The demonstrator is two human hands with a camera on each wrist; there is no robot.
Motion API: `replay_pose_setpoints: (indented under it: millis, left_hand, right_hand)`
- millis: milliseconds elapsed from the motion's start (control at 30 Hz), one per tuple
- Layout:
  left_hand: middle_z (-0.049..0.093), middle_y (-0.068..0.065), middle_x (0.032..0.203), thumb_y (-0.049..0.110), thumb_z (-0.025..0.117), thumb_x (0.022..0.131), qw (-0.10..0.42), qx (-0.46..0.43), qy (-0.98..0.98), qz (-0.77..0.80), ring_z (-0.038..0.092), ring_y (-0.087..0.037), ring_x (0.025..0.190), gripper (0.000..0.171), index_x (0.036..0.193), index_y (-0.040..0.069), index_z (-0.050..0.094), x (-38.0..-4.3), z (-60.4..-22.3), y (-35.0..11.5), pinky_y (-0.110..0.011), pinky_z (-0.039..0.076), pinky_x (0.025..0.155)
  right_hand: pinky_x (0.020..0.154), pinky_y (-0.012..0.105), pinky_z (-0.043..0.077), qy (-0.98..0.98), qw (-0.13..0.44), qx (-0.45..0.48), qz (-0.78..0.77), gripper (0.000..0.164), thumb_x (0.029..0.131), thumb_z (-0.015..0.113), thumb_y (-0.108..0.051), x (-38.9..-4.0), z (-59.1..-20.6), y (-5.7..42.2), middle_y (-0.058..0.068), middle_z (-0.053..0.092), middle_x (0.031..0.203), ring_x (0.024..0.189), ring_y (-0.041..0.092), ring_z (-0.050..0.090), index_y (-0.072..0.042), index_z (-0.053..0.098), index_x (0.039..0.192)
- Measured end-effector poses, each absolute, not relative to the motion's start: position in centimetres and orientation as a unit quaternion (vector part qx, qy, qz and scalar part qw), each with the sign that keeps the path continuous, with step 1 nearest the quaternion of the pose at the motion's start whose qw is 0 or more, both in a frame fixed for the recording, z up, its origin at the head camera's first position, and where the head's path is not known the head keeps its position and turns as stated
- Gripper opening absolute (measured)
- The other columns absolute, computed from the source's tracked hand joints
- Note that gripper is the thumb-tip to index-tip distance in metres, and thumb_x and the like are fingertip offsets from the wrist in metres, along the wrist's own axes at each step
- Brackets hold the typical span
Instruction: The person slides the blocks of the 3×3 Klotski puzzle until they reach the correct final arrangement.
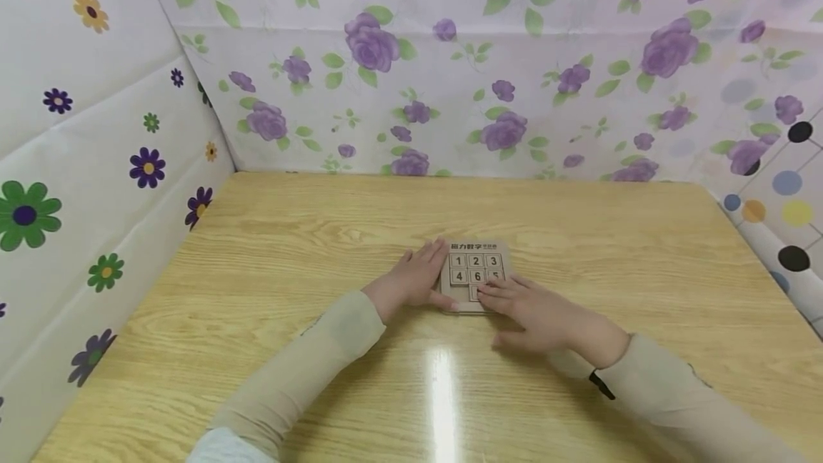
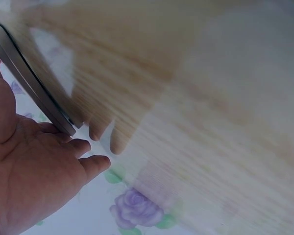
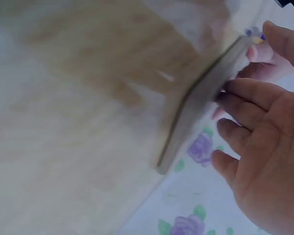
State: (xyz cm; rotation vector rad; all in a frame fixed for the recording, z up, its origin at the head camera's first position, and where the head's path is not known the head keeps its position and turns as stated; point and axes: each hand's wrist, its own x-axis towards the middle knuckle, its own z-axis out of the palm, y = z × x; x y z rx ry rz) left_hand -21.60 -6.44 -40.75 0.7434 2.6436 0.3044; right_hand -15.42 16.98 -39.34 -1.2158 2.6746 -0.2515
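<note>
A small square number slide puzzle [image 1: 464,308] lies flat on the table, with dark Chinese lettering along its far edge. Its upper row reads 1, 2, 3 and the row below 4, 6, 5. A tile [image 1: 474,293] in the nearest row is partly covered by fingers. My left hand [image 1: 414,277] lies along the puzzle's left side, fingers straight at the far corner and thumb at the near corner. From the right, my right hand [image 1: 534,311] reaches over with its fingertips on the lower right tiles. The puzzle's thin side [image 2: 32,78] shows in the left wrist view.
The wood-grain table [image 1: 308,234] extends around the puzzle, with a bright light reflection in front of it. A purple-rose cloth [image 1: 437,91] hangs behind the table. Cloths with flowers [image 1: 146,168] and dots [image 1: 787,183] stand at the left and right sides.
</note>
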Motion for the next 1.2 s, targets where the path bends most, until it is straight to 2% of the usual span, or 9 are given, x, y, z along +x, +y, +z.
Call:
replay_pose_setpoints:
  millis: [233, 467, 967, 1200]
  left_hand:
    - [-0.004, -0.010, 0.160, 0.062, 0.066, 0.077, 0.187, 0.267, 0.939, 0.109, 0.003, -0.029, 0.147, 0.114, 0.153, 0.005, 0.001, -21.6, -40.6, -6.7, -0.050, 0.010, 0.119]
    - [-0.005, -0.010, 0.160, 0.061, 0.066, 0.077, 0.192, 0.266, 0.937, 0.119, 0.002, -0.029, 0.147, 0.115, 0.153, 0.005, 0.000, -21.6, -40.5, -6.8, -0.051, 0.010, 0.119]
    - [-0.005, -0.011, 0.160, 0.061, 0.067, 0.076, 0.190, 0.261, 0.939, 0.116, 0.002, -0.029, 0.148, 0.116, 0.153, 0.006, 0.000, -21.7, -40.7, -6.7, -0.050, 0.009, 0.119]
    - [-0.005, -0.010, 0.160, 0.062, 0.066, 0.076, 0.187, 0.263, 0.939, 0.118, 0.003, -0.029, 0.147, 0.116, 0.153, 0.006, 0.001, -21.7, -40.8, -6.6, -0.050, 0.009, 0.119]
  right_hand:
    - [0.114, 0.057, 0.023, 0.905, 0.080, -0.412, -0.075, 0.067, 0.089, 0.062, -0.034, -16.5, -39.3, 15.8, 0.019, 0.039, 0.148, 0.139, 0.039, 0.031, 0.005, 0.042, 0.140]
    - [0.115, 0.055, 0.021, 0.902, 0.090, -0.413, -0.092, 0.069, 0.089, 0.063, -0.037, -17.4, -39.7, 14.6, 0.017, 0.037, 0.150, 0.140, 0.036, 0.030, 0.002, 0.041, 0.142]
    - [0.115, 0.056, 0.019, 0.894, 0.110, -0.427, -0.086, 0.068, 0.088, 0.062, -0.037, -15.4, -39.5, 14.7, 0.016, 0.041, 0.147, 0.139, 0.037, 0.031, 0.002, 0.043, 0.140]
    - [0.114, 0.054, 0.025, 0.910, 0.084, -0.395, -0.093, 0.067, 0.090, 0.061, -0.034, -16.3, -39.2, 16.2, 0.018, 0.038, 0.149, 0.139, 0.038, 0.031, 0.002, 0.040, 0.142]
